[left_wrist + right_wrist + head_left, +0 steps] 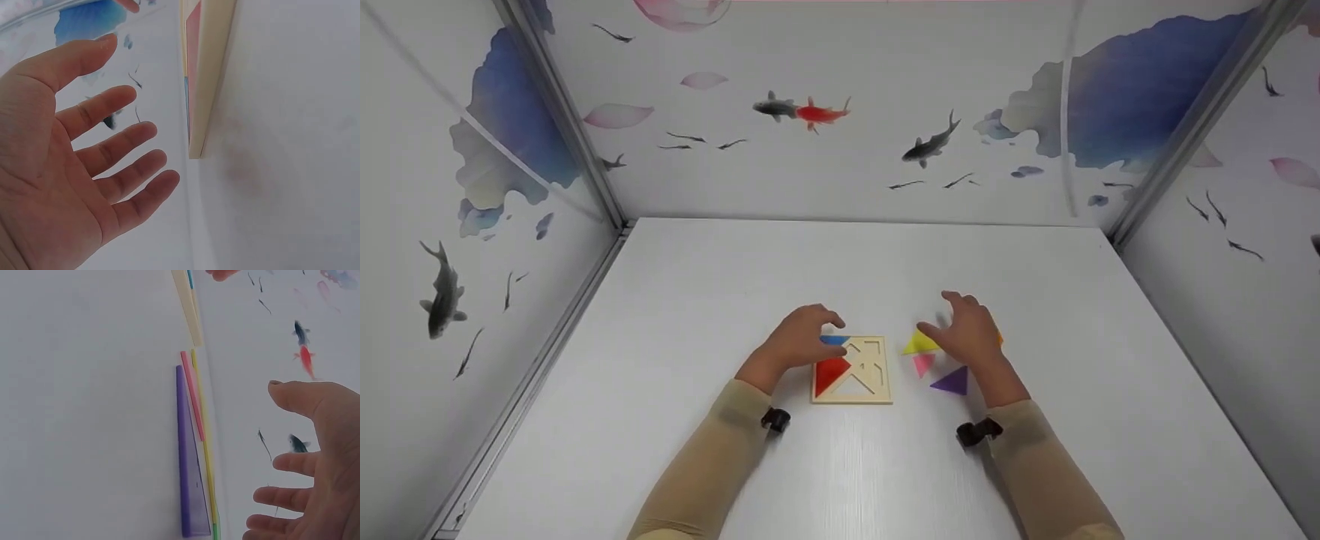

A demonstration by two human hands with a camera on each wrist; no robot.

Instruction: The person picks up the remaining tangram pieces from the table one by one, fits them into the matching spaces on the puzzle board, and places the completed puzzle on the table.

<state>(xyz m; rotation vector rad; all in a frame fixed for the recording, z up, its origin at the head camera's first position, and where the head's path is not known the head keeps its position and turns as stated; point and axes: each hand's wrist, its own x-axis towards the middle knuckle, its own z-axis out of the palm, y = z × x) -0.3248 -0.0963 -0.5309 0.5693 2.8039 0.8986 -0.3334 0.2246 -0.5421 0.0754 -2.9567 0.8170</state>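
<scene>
Nearest are my beige sleeves (697, 457); with fingers apart and empty, my left hand (801, 339) is over the far left corner of the wooden board (883, 384), my right hand (973, 336) beside the yellow triangle (918, 345).

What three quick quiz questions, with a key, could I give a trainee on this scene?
1. Which piece sits in the wooden board: A) purple, B) red or C) yellow?
2. True or false: in the head view, the pink triangle lies to the right of the board.
3. How many pieces do the left grip and right grip hold in total?

Key: 1. B, the red piece. 2. True. 3. Zero.
</scene>
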